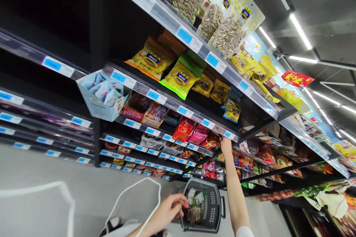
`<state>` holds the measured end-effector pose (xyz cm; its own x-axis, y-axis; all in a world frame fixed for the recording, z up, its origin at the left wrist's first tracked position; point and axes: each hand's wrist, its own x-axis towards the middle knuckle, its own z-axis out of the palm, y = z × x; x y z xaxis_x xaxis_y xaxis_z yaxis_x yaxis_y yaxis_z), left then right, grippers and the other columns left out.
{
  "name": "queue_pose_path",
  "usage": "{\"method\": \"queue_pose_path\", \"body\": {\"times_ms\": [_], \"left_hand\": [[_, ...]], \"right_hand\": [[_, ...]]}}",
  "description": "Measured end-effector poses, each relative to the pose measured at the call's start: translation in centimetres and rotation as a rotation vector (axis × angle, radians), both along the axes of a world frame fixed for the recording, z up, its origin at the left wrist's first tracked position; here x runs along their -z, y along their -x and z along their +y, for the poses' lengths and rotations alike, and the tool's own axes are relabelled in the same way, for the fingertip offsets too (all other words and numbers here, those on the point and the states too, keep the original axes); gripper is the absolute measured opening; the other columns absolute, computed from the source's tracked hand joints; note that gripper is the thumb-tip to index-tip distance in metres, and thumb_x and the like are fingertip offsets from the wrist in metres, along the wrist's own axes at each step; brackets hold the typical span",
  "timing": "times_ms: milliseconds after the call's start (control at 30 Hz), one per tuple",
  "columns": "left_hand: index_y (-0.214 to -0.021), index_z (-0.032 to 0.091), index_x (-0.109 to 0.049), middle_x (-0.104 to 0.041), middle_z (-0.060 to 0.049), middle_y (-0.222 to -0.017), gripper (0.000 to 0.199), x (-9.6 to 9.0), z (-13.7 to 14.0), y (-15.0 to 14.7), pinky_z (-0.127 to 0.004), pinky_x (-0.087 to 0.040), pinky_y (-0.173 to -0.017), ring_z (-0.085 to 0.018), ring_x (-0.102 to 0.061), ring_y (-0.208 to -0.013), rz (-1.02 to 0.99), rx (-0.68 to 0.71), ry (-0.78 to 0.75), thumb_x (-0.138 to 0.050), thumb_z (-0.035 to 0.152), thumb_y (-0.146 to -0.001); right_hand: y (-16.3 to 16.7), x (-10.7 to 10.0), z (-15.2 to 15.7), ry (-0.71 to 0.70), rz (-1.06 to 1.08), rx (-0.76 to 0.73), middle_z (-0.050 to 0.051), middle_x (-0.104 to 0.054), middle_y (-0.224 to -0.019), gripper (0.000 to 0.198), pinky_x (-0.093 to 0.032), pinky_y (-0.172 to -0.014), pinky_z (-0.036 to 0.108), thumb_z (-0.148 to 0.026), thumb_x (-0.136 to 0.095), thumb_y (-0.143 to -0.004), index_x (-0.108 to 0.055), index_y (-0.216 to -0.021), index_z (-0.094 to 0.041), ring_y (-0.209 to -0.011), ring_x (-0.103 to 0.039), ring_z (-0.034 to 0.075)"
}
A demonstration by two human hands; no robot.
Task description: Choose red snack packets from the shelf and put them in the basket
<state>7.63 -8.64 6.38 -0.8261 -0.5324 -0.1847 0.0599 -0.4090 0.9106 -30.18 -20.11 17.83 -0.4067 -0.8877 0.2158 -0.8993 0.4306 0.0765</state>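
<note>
My right arm reaches up to the shelf, and my right hand (226,145) is at the shelf edge beside dark red snack packets (210,140). Its fingertips are mostly hidden there, so I cannot tell whether they grip anything. Below, my left hand (174,206) hangs at the left rim of a grey shopping basket (214,213), with loosely bent fingers apart and nothing in them. Inside the basket lie a green-and-white packet (198,198) and some brownish packs (194,214). Pink packets (198,134) and a red packet (183,129) stand left of my right hand.
Above are yellow snack bags (150,59) and a green-edged bag (180,76); clear bags of sunflower seeds (228,33) stand on the top shelf. A light blue box of sachets (104,100) juts from the shelf edge. A white cord-like loop (133,185) crosses the lower view.
</note>
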Motion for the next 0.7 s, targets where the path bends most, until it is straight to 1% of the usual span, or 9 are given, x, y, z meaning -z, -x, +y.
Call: {"method": "queue_pose_path", "body": {"times_ms": [100,200,300,433,500,567,633,700], "left_hand": [[-0.095,0.015,-0.069,-0.076,-0.011,-0.100,0.038,0.3,-0.2,-0.2,-0.028,-0.048,-0.064,-0.021,-0.070,-0.075,-0.010,0.007,0.082,-0.050,0.042,-0.077],[-0.096,0.015,-0.070,-0.076,-0.010,-0.100,0.036,0.8,-0.1,-0.3,-0.029,-0.049,-0.066,-0.022,-0.071,-0.078,-0.029,0.013,0.135,-0.049,0.040,-0.080],[-0.098,0.016,-0.070,-0.076,-0.010,-0.102,0.035,1.2,0.0,-0.4,-0.030,-0.051,-0.071,-0.022,-0.071,-0.080,-0.051,0.013,0.144,-0.050,0.039,-0.082],[-0.101,0.016,-0.069,-0.076,-0.010,-0.105,0.036,1.1,0.0,-0.5,-0.031,-0.052,-0.072,-0.022,-0.072,-0.083,-0.066,0.043,0.146,-0.050,0.042,-0.085],[-0.102,0.016,-0.069,-0.076,-0.010,-0.106,0.037,0.9,0.0,-0.4,-0.031,-0.052,-0.072,-0.022,-0.072,-0.084,-0.084,0.062,0.147,-0.049,0.043,-0.086],[-0.102,0.016,-0.069,-0.075,-0.010,-0.106,0.037,0.8,-0.1,-0.4,-0.031,-0.053,-0.073,-0.021,-0.072,-0.083,-0.102,0.079,0.153,-0.049,0.044,-0.087],[-0.102,0.016,-0.069,-0.075,-0.010,-0.105,0.037,0.6,-0.1,-0.3,-0.031,-0.054,-0.075,-0.021,-0.071,-0.084,-0.119,0.105,0.168,-0.048,0.044,-0.089],[-0.102,0.016,-0.069,-0.075,-0.009,-0.106,0.035,0.7,-0.1,-0.1,-0.030,-0.054,-0.076,-0.020,-0.071,-0.085,-0.135,0.141,0.177,-0.048,0.042,-0.090]], "right_hand": [[0.5,0.8,-1.3,-0.036,-0.021,0.036,0.017,-0.073,-0.113,0.045,-0.049,-0.098,0.036,-0.002,-0.044,-0.090,-0.071,-0.123,-0.015,-0.108,-0.068,0.029],[0.9,1.5,-2.1,-0.038,-0.053,0.063,0.021,-0.071,-0.117,0.044,-0.050,-0.098,0.040,-0.003,-0.046,-0.090,-0.069,-0.126,-0.010,-0.109,-0.067,0.032],[1.0,1.8,-2.4,-0.002,-0.099,0.069,0.022,-0.070,-0.116,0.044,-0.050,-0.100,0.044,-0.001,-0.047,-0.088,-0.068,-0.125,-0.008,-0.112,-0.065,0.034],[0.5,1.7,-1.9,0.089,-0.175,0.017,0.018,-0.070,-0.116,0.041,-0.045,-0.107,0.043,-0.001,-0.045,-0.090,-0.070,-0.122,-0.010,-0.118,-0.061,0.031],[-0.2,1.8,-0.7,0.144,-0.216,-0.014,0.016,-0.067,-0.125,0.040,-0.041,-0.112,0.040,-0.005,-0.045,-0.094,-0.068,-0.125,-0.011,-0.125,-0.056,0.028],[-1.2,2.6,1.4,0.239,-0.272,-0.032,0.015,-0.061,-0.137,0.039,-0.034,-0.116,0.036,-0.011,-0.042,-0.099,-0.064,-0.132,-0.010,-0.133,-0.048,0.024],[-3.0,4.4,4.6,0.353,-0.338,-0.008,0.014,-0.053,-0.146,0.042,-0.029,-0.119,0.033,-0.019,-0.034,-0.104,-0.058,-0.138,-0.009,-0.139,-0.041,0.020],[-6.2,7.6,8.9,0.459,-0.425,0.083,0.015,-0.050,-0.148,0.044,-0.028,-0.119,0.033,-0.025,-0.029,-0.106,-0.054,-0.139,-0.009,-0.140,-0.039,0.019]]}}
